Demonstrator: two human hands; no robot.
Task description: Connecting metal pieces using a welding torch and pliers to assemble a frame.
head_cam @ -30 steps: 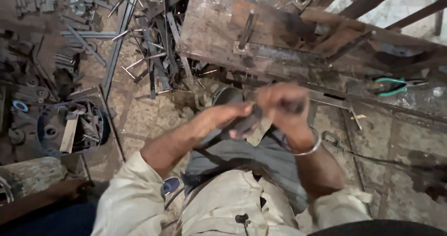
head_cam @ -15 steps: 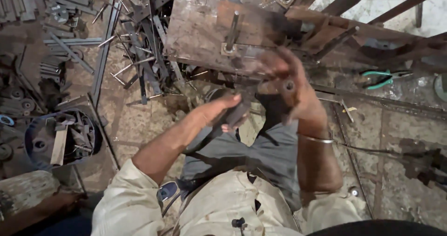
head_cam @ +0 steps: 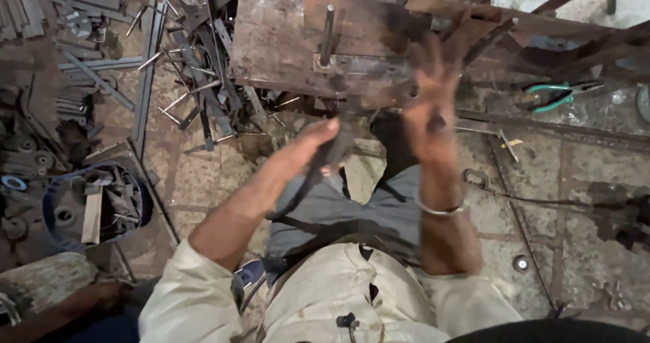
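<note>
Gripping a dark tool at the edge of a rusty work surface.

Left hand [head_cam: 308,150] curling its fingers [head_cam: 323,130] around a dark handled tool [head_cam: 332,159], clenching it firmly, with the handle trailing down below the fingers toward the lap. Right hand [head_cam: 430,116] rising with fingers [head_cam: 437,62] spread and released, blurred, holding nothing that can be made out, hovering just in front of the rusty metal surface [head_cam: 284,45]. Standing upright beyond the left fingers, a steel rod [head_cam: 328,35] on that surface. Lying off to the right of the right fingers, green-handled pliers [head_cam: 558,94]. Sitting well to the left of the left fingers, a blue basket [head_cam: 51,204] of scrap, with loose steel bars [head_cam: 145,86] scattered on the floor above it.
</note>
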